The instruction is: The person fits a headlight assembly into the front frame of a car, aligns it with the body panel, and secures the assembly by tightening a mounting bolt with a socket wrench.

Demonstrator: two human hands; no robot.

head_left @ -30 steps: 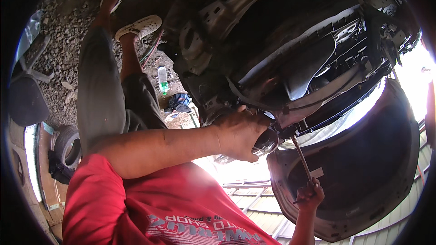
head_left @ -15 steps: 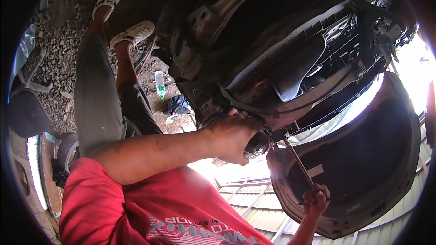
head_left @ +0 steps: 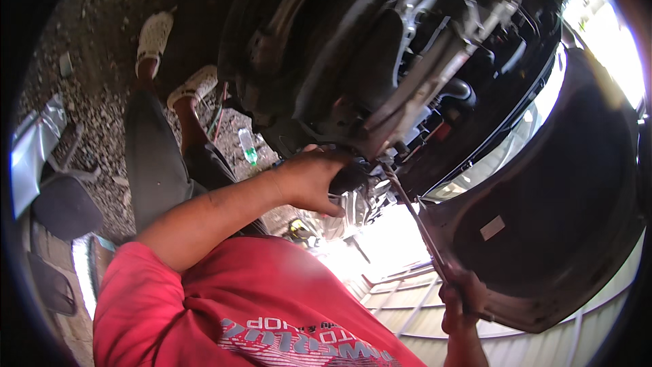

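My left hand (head_left: 312,180) reaches to the front corner of a dark car body (head_left: 272,105). Its fingers curl around a dark rounded part (head_left: 350,177) there, with the thumb standing out below; the fingertips are partly hidden. At the lower right, my right hand (head_left: 465,299), a little blurred, is closed around the near end of a long thin metal bar (head_left: 414,214). The bar slants up and left, and its far end meets a metal bracket (head_left: 388,158) at the end of a long crossmember (head_left: 441,81), just right of my left hand.
A large dark curved panel (head_left: 543,231) stands at the right. Engine parts and a dark hose (head_left: 458,92) show behind the crossmember. On the gravel lie a clear bottle with a green end (head_left: 248,146) and a silvery sheet (head_left: 41,149). A dark seat-like pad (head_left: 66,207) is at the left.
The view has shifted and tilted. My right hand has swung the bar to a steeper slant, keeping its grip. My left hand stays at the same dark part.
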